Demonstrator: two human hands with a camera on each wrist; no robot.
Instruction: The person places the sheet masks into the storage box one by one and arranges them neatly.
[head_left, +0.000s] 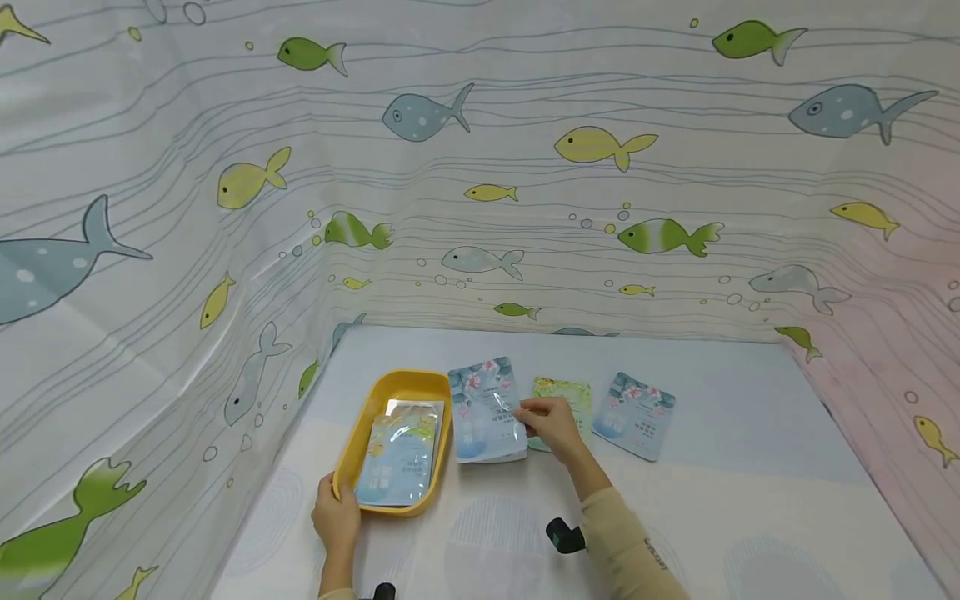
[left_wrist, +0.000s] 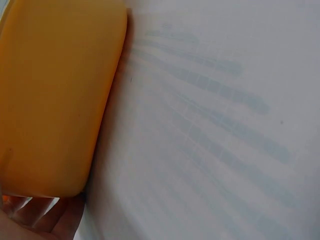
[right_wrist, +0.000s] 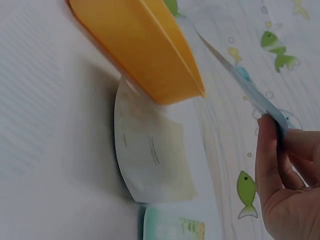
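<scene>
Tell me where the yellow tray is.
In the head view, the yellow tray sits left of centre on the table, the left grip at its near-left corner, a blue flowered packet just right.

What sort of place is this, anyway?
Possibly a makeshift booth for tabletop work: creased fish-print sheeting rises behind and beside a pale tabletop, which bears a yellow tray and flat packets.

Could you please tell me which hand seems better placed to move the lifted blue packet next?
Probably the right hand: it pinches the lifted blue packet by its edge, beside the yellow tray, while the left hand grips that tray's near corner.
</scene>
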